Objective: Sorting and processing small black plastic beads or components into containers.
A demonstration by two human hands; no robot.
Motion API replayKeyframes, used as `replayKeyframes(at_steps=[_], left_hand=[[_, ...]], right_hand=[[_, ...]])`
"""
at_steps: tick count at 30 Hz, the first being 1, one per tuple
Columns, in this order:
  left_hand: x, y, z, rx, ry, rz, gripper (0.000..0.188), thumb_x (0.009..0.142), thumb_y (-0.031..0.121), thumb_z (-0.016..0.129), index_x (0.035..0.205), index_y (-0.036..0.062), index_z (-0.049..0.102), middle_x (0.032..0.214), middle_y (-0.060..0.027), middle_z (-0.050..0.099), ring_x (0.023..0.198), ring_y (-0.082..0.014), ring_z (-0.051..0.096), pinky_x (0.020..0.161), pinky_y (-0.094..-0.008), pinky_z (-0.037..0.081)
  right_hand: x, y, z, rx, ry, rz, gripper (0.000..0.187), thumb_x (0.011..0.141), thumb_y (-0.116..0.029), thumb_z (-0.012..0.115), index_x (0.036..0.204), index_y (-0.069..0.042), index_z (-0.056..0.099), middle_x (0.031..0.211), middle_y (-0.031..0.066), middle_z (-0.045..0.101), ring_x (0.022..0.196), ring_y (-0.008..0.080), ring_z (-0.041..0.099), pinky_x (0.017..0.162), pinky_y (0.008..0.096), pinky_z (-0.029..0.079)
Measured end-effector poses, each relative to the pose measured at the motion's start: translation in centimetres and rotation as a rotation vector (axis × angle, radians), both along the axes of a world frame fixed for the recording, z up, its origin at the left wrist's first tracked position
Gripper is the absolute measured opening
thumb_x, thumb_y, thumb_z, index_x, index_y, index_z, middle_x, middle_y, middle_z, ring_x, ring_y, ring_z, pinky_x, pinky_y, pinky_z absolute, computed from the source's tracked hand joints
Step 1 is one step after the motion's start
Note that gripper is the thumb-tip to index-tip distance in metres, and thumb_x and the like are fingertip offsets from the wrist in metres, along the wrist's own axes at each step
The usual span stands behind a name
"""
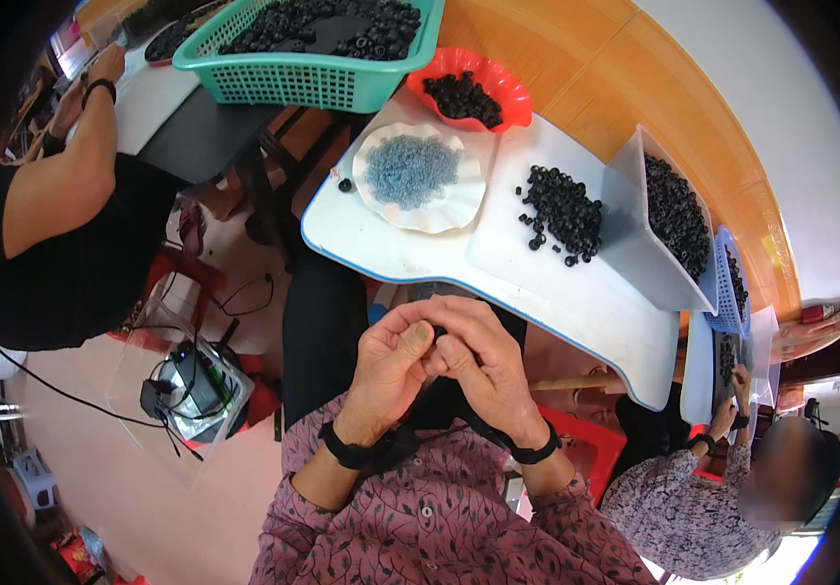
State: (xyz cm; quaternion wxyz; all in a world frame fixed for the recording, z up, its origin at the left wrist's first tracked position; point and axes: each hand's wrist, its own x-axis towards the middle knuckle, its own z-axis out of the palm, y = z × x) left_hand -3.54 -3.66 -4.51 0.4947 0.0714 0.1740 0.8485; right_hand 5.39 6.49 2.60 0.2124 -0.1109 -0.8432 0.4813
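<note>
Over my lap, just below the near edge of the white table [390, 255], my left hand [390, 366] and my right hand [486, 363] meet with bent fingers. Between the fingertips sits a small black round part [439, 332], mostly hidden by both thumbs. Beyond my hands, a white wavy-rimmed plate [470, 207] holds many tiny clear bluish pieces [410, 171]. To its right lies a loose pile of small black round parts [564, 210]. One single black part [345, 185] rests left of the plate.
A red wavy bowl [515, 93] and a teal basket [288, 83], both with black parts, stand at the back. A translucent bin [629, 234] and a blue basket [727, 312] are on the right. Co-workers sit left [59, 244] and right [703, 497]. Cables [78, 395] hang at left.
</note>
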Motion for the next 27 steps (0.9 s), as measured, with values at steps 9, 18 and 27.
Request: replayKeyframes(at_steps=[9, 18, 27], left_hand=[[-0.5, 0.0, 0.4, -0.175, -0.014, -0.02, 0.029, 0.095, 0.013, 0.057, 0.118, -0.0031, 0.054, 0.095, -0.016, 0.065, 0.068, -0.0144, 0.064, 0.069, -0.036, 0.06], [-0.8, -0.1, -0.2, -0.17, 0.053, -0.028, 0.025, 0.096, 0.014, 0.055, 0.116, -0.0002, 0.059, 0.097, -0.0158, 0.067, 0.069, -0.0122, 0.064, 0.071, -0.0345, 0.06], [-1.5, -0.4, -0.8, -0.186, 0.035, -0.005, 0.024, 0.096, 0.013, 0.055, 0.115, -0.001, 0.059, 0.096, -0.0154, 0.066, 0.069, -0.0119, 0.064, 0.071, -0.034, 0.06]], right_hand=[[-1.8, 4.7, -1.8, -0.09, -0.173, -0.177, 0.016, 0.082, -0.007, 0.068, 0.095, 0.002, 0.065, 0.091, 0.0084, 0.06, 0.073, 0.0121, 0.062, 0.06, 0.0248, 0.05], [-13.3, 18.9, 1.6, -0.232, 0.183, -0.323, 0.033, 0.088, -0.011, 0.062, 0.107, 0.016, 0.058, 0.086, 0.0146, 0.068, 0.078, 0.017, 0.067, 0.071, 0.027, 0.053], [-11.9, 15.2, -1.5, 0.007, -0.207, -0.278, 0.018, 0.083, -0.01, 0.063, 0.091, 0.006, 0.068, 0.073, 0.0103, 0.067, 0.063, 0.014, 0.064, 0.058, 0.0271, 0.05]])
